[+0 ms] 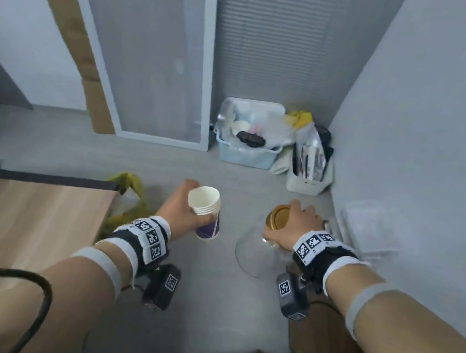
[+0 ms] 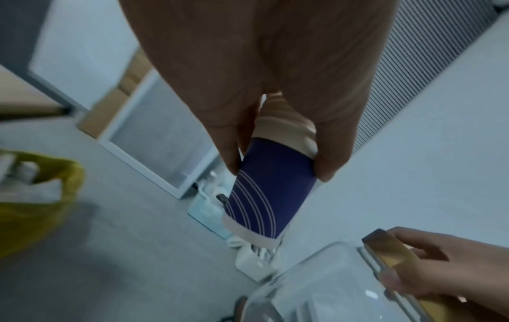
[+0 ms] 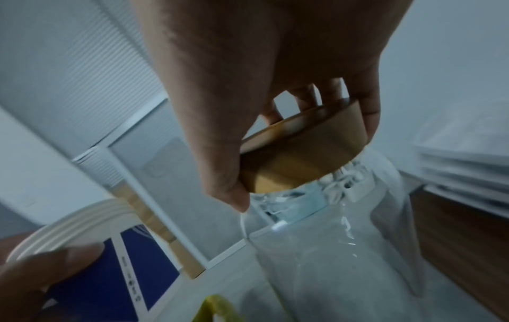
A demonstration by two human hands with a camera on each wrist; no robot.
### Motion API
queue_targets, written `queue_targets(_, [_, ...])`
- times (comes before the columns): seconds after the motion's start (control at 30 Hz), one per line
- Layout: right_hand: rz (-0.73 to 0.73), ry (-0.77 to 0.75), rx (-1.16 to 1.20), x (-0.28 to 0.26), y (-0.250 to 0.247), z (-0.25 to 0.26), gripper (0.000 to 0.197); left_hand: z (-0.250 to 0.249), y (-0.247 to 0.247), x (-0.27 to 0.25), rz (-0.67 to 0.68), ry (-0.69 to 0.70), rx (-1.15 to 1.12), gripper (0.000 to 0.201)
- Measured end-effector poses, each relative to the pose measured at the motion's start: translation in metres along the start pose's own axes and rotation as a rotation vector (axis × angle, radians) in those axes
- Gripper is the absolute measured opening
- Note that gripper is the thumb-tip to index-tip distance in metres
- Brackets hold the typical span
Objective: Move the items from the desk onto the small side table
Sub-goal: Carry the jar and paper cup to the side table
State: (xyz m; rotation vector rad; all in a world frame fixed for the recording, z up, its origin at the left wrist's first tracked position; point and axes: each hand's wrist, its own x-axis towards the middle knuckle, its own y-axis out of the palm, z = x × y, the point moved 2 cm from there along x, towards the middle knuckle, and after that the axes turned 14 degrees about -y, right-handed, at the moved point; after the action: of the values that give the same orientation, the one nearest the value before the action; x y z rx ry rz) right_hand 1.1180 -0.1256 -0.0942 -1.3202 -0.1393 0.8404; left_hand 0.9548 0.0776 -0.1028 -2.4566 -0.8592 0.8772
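Observation:
My left hand (image 1: 183, 208) grips a stack of blue and white paper cups (image 1: 205, 211) in the air above the grey floor, to the right of the wooden desk (image 1: 21, 229). The left wrist view shows thumb and fingers pinching the cup stack (image 2: 270, 191) near its rim. My right hand (image 1: 293, 230) holds a clear glass jar (image 1: 256, 252) by its wooden lid (image 1: 278, 216), fingers curled round the lid (image 3: 300, 156). The jar (image 3: 330, 250) hangs below the hand and looks empty. The brown surface (image 1: 326, 335) under my right forearm may be the side table.
A yellow bag (image 1: 128, 200) hangs at the desk's far corner. A light blue bin (image 1: 247, 151) and a white basket (image 1: 309, 175) full of items stand on the floor by the back wall. Clear stacked boxes (image 1: 369, 230) lie along the right wall.

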Motion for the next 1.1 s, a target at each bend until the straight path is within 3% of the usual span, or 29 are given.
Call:
queue_targets(0.1, [0.028,0.162,0.050,-0.008,0.020,-0.095,0.111,-0.040,0.086,0.012,0.113,0.047,0.051,0.072])
queue_targets(0.2, [0.014,0.345,0.103,-0.023,0.038,-0.173,0.096,-0.066,0.164,0.024,0.214,0.089,0.109,0.070])
queue_targets(0.27, [0.050,0.444,0.140,-0.035,0.046,-0.210,0.089,-0.078,0.205,0.031,0.300,0.098,0.117,0.069])
queue_targets(0.37, [0.071,0.537,0.237,-0.039,0.060,-0.263,0.092,-0.092,0.263,0.051,0.417,0.099,0.152,0.069])
queue_targets(0.57, [-0.039,0.723,0.278,-0.007,0.094,-0.333,0.100,-0.108,0.360,0.116,0.602,0.204,0.281,0.069])
queue_targets(0.83, [-0.114,0.775,0.395,0.074,0.145,-0.420,0.106,-0.120,0.469,0.199,0.729,0.338,0.430,0.075])
queue_targets(1.1, [-0.075,0.760,0.287,0.159,0.205,-0.500,0.111,-0.080,0.569,0.260,0.774,0.407,0.488,0.076])
